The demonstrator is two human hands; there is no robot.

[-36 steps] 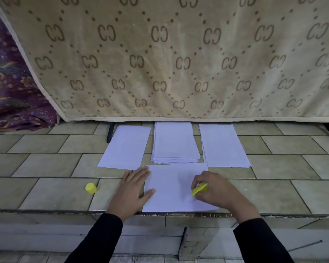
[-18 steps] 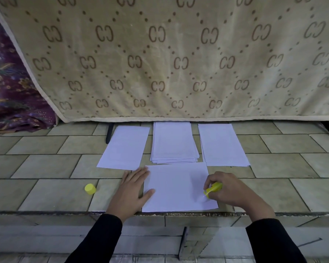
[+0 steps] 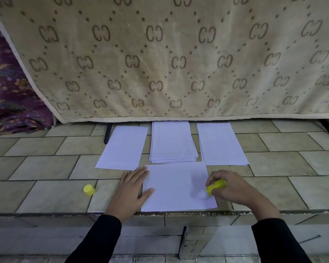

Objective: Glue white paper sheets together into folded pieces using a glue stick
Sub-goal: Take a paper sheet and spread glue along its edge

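Gluing step. Right hand (image 3: 230,186) wrapped round yellow glue stick (image 3: 216,186), tip on right edge of front sheet (image 3: 175,186) by the ledge. Left hand (image 3: 130,188) flat, pinning left edge. Next, likely: finish strip, keep sheet pinned, then fold (cap (image 3: 89,189) off, lying left).

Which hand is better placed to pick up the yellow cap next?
Probably left. The left hand lies open nearest the cap; the right hand grips the glue stick across the sheet.
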